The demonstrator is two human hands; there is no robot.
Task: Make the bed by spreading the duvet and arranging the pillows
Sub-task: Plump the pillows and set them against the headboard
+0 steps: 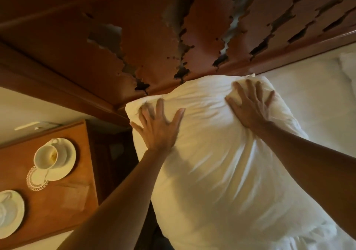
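Peeling brown headboard (154, 37) beyond the hands | I see white pillow (212, 163) propped against it | left hand (159, 128) and right hand (250, 107) flat on pillow, fingers spread, gripping nothing | teacup (45, 156) left of left hand

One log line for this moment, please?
left hand: flat on pillow | right hand: flat on pillow | pillow: at headboard

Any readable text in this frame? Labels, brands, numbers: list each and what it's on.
None: no text can be read anywhere in the head view.
The pillow, headboard, cup, saucer and bedside table show no print.
The pale flat item by the table's far edge is too blurred to tell.
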